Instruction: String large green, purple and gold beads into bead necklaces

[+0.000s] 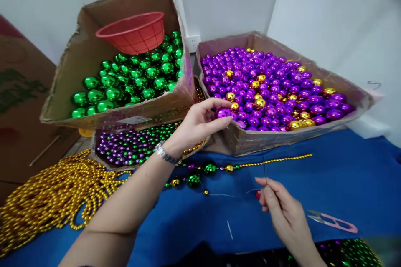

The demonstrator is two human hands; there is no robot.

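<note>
My left hand (200,123), wearing a metal-band watch (167,153), has its thumb and fingers around a shiny purple bead (223,113) at the near left corner of the box of purple beads (269,137). Gold beads are mixed in among the purple ones. Low on the right, my right hand (280,206) pinches a thin upright needle (263,164). Something small and red (258,194) shows by its fingers. A thread (221,195) lies left of that hand, near a small gold bead (206,192). Strung green, gold and purple beads (209,169) lie beneath my left forearm.
A cardboard box (62,91) of green beads, with a red basket (134,33) in it, stands at the back left. Below it is a box of small beads (125,144). Gold bead strands (56,192) lie left. Pink-handled thread snips (333,221) rest on the blue cloth (194,225).
</note>
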